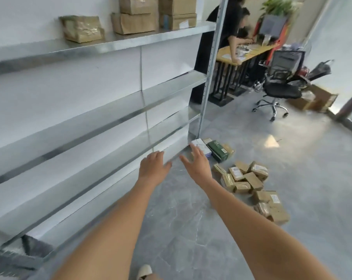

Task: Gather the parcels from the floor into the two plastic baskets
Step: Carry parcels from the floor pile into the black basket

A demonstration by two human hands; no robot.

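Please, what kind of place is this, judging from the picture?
Probably a small parcel-handling or online-shop stockroom joined to an office. Metal shelving holds cardboard boxes, taped parcels lie on the grey floor, and behind stand a desk and an office chair.

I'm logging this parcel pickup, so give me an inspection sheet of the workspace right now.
Surface: grey floor, glossy, with glare.
Job's things: brown parcels in a loose pile on the floor; green box and white box by the shelf foot. Baskets: nothing seen.
Clutter: open carton on the floor beyond the chair.
Hands: left hand and right hand both open, holding nothing, reaching forward.
Cables: cannot tell.
Surroundings: metal shelving with cartons on top; office chair; desk with two people.
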